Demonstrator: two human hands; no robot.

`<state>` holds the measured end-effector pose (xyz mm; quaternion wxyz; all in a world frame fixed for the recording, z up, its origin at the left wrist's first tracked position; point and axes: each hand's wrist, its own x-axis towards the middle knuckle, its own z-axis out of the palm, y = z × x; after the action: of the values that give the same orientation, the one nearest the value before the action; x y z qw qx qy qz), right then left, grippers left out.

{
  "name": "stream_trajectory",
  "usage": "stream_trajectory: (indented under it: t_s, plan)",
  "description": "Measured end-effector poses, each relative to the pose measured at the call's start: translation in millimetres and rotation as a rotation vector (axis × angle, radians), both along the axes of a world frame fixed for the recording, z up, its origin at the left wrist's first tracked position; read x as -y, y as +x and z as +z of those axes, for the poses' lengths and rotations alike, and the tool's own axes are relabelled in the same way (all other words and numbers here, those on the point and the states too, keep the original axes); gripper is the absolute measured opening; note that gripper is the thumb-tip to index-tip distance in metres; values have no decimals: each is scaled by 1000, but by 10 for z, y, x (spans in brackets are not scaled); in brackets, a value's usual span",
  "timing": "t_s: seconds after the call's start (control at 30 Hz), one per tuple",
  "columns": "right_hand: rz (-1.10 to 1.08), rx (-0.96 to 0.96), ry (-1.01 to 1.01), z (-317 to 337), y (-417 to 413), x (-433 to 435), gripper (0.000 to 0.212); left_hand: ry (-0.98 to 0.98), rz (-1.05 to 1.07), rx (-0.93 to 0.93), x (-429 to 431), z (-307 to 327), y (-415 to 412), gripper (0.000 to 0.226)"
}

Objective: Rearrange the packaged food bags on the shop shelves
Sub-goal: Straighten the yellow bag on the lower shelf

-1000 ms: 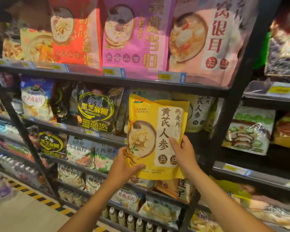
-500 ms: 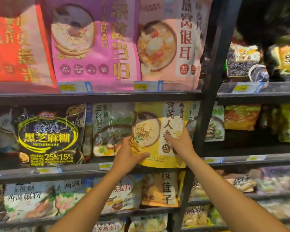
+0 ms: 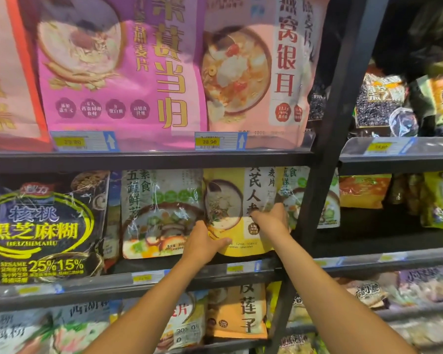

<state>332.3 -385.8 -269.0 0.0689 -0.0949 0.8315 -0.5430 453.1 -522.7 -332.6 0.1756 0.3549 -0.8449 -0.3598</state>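
Here's the yellow glossy plastic food bag (image 3: 237, 213), standing upright in the black metal middle shelf (image 3: 149, 279), just right of dead centre. Its top is tucked out of sight behind the shelf edge above, and its base sits just behind the front lip. At its 9 o'clock it touches, perhaps slightly overlaps, the grey-green plastic bag printed with vegetables (image 3: 159, 213). At its 3 o'clock a second bag of that pattern (image 3: 292, 198) peeks out, half hidden by the black upright post (image 3: 325, 149).

By my read this bag's placement is nearly done: it is in its slot and facing front, with only a final squaring-up and the letting go left. The black sesame-paste bag (image 3: 41, 226) out at 9 o'clock and the big magenta plastic bag (image 3: 118, 72) at 11 o'clock stand facing front. Whether other rows need work, these shelves don't say.

Now the hands. Both arms reach up from 6 o'clock, elbows low, forearms converging on the bag. The left hand (image 3: 202, 245) is clamped on the lower-left corner, thumb lying across the printed front, the other fingers behind and unseen. The right hand (image 3: 271, 221) grips the right edge at mid-height, its thumb pressed flat on the front pointing to 9 o'clock, the remaining fingers wrapped behind the bag.
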Motion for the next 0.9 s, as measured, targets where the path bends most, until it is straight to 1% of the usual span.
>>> stream_trajectory:
  t_s: [0.13, 0.37, 0.47, 0.6, 0.63, 0.73, 0.8, 0.9]
  plan:
    - [-48, 2, 79, -142, -103, 37, 41, 12, -32, 45, 16, -138, -124, 63]
    - [-52, 24, 5, -387, -289, 170, 26, -10, -3, 50, 38, -250, -276, 58]
    - [-47, 100, -29, -402, -357, 249, 20, -34, 55, 62, 15, -260, -362, 52]
    - [-35, 170, 11, -486, -477, 349, 12, -51, 97, 91, 0, -260, -480, 47]
    - [-40, 171, 16, -518, -513, 378, 14, -44, 99, 98, 4, -261, -508, 46]
    - [-42, 164, 28, -554, -547, 427, 45, -32, 86, 122, 26, -262, -583, 48]
    - [-44, 194, -27, -582, -570, 435, 52, -34, 75, 134, 44, -274, -621, 53]
    - [-92, 203, -45, -611, -578, 437, 54, -37, 65, 140, 52, -294, -633, 57]
